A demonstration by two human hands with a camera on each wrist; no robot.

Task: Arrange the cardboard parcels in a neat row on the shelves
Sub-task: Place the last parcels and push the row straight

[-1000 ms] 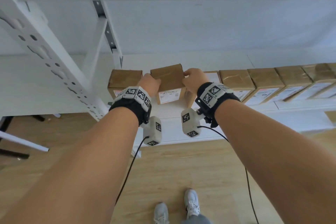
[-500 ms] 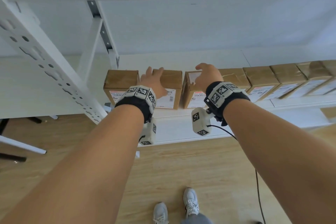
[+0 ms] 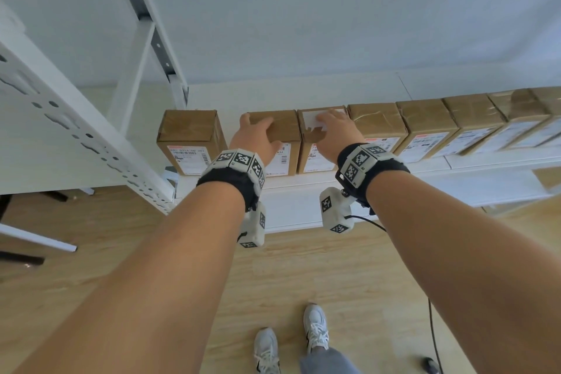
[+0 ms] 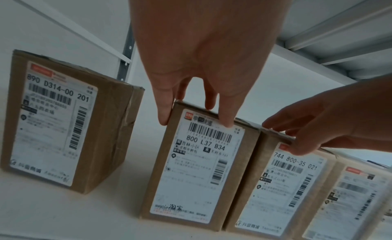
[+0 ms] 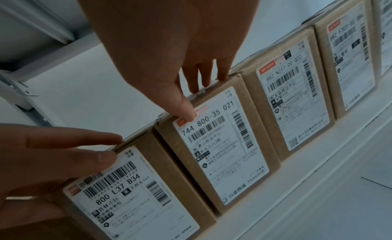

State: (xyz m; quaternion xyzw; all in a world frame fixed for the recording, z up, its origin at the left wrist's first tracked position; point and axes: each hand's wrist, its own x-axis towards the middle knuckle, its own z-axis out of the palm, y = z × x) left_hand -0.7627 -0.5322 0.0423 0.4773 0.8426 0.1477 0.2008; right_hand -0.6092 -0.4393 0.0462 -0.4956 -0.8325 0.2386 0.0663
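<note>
White shelf (image 3: 303, 182) above wood floor (image 3: 273, 276); left hand (image 3: 255, 140) and right hand (image 3: 334, 133) each grip neighbouring parcels (image 3: 285, 127), far-right labels blurred.

Brown cardboard parcels (image 3: 376, 120) are showing white printed labels (image 4: 195, 161) with black barcodes and small red-orange corner marks (one parcel's top is bearing a plain white patch). The white metal shelf (image 3: 303, 182) is sitting above a pale wood-grain floor (image 3: 273, 276). Black wrist bands (image 3: 230, 182) are carrying white blocks with black square-patterned markers. White sneakers (image 3: 315, 328) are showing below, beside grey trouser fabric (image 3: 328, 361).
</note>
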